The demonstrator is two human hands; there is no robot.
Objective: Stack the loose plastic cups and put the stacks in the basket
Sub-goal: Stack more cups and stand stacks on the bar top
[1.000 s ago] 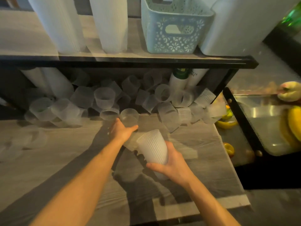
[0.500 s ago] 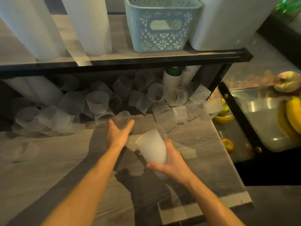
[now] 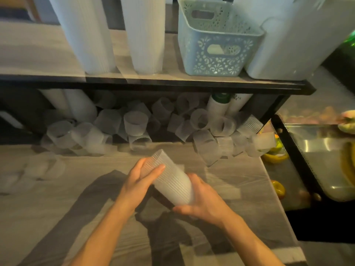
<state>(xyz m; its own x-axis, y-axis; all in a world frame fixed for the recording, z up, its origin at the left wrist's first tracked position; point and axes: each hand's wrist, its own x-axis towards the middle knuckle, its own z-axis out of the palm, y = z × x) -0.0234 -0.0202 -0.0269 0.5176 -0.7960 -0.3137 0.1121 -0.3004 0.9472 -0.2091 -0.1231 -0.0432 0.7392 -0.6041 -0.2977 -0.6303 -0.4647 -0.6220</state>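
stack of cups (image 3: 173,182) tilted above counter (image 3: 57,198), base gripped in right hand (image 3: 203,202) | rim end clasped by left hand (image 3: 137,180) | loose cups (image 3: 135,123) heaped under shelf (image 3: 153,84) | basket (image 3: 217,41) set on shelf

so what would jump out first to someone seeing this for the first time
Two hands, left hand and right hand, grip a tilted stack of ribbed cups above the wooden counter. Behind them, loose cups lie jumbled under a dark shelf, where a pale blue basket stands.

Both hands (image 3: 203,203) grip tilted cup stack (image 3: 172,181) over counter (image 3: 57,189); basket (image 3: 217,41) on shelf.
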